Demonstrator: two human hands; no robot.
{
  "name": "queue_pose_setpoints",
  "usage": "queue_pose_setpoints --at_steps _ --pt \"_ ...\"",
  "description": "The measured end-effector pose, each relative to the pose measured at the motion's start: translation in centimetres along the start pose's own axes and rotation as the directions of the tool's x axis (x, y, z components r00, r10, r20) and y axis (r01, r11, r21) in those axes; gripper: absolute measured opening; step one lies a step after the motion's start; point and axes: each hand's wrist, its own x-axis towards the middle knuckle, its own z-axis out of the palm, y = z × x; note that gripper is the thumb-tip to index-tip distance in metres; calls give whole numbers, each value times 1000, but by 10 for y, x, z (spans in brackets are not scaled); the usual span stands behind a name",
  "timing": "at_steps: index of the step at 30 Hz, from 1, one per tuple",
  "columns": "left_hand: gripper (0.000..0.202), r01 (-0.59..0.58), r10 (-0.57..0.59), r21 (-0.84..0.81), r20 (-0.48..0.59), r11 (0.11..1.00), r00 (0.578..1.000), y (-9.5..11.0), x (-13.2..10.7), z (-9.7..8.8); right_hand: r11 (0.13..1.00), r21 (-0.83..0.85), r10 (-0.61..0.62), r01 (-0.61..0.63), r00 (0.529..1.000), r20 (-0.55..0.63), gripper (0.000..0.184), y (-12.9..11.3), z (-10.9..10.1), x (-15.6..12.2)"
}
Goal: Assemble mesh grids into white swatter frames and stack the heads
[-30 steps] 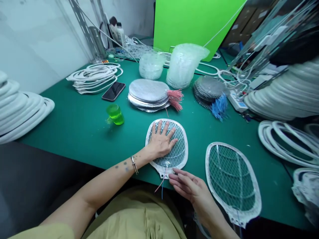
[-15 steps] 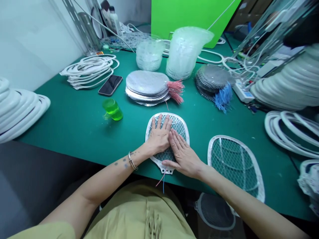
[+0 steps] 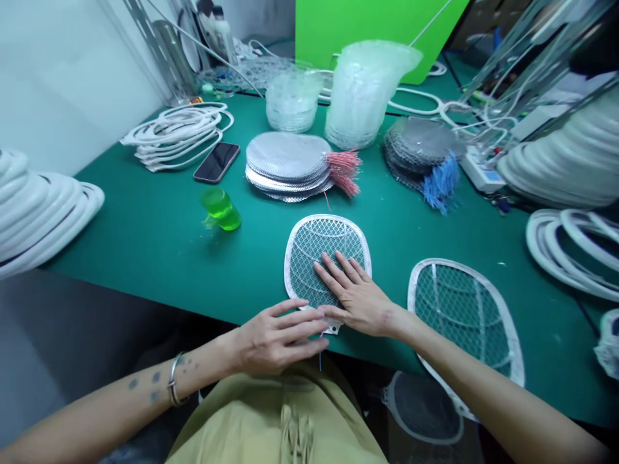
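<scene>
A white-framed mesh racket head (image 3: 319, 241) lies flat on the green table (image 3: 145, 238) in front of me. My right hand (image 3: 355, 293) rests on its lower right part, fingers stretched out flat on the mesh. My left hand (image 3: 275, 338) is at the table's near edge below the frame, fingers extended toward the frame's neck, where thin wires hang down. I cannot see anything held in it.
A second mesh frame (image 3: 464, 322) lies to the right. Behind are a stack of silver meshes with red wires (image 3: 290, 164), a darker stack with blue wires (image 3: 420, 151), a green plastic cup (image 3: 220, 207), a phone (image 3: 216, 161), and piles of white frames (image 3: 39, 206).
My left hand has slid off the mesh toward me to the table edge. My right hand came up onto the mesh and stays flat on it.
</scene>
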Motion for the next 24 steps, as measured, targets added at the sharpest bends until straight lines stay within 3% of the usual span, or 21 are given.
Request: queue_pose_setpoints --at_steps 5,11,16,24 --pt "17 -101 103 29 -67 994 992 6 5 20 998 48 27 -30 997 67 79 0 -7 0" --pt "17 -37 28 -40 -193 999 981 18 13 26 987 156 -78 41 967 242 96 7 -23 1" --pt "19 10 -25 -75 -204 997 979 28 13 35 987 158 -60 22 968 244 95 8 -25 1" --pt "13 72 -101 -114 -280 991 955 25 18 40 987 156 -64 30 973 220 94 7 -21 1"
